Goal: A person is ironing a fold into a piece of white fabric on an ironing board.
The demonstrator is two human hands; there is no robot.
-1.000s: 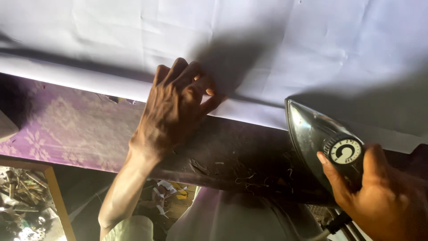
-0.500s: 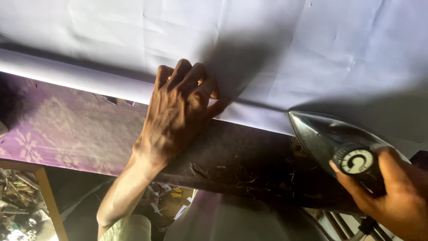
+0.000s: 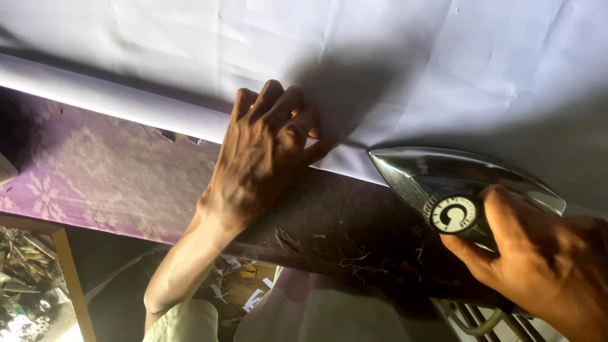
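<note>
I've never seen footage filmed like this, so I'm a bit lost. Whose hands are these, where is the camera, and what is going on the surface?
The camera sits on a person's head and looks down, so both hands are that person's own. There is only this one view.

The left hand lies flat, fingers spread, pressing on the folded edge of a large pale cloth that covers most of the picture. The right hand grips an iron with a shiny metal body and a round dial on top. The iron's pointed tip rests at the same folded edge, close beside the left hand's fingers but apart from them.

Under the cloth is a table with a worn purple patterned cover, frayed and darkened near the iron. Below its edge you can see scraps and clutter on the floor.
</note>
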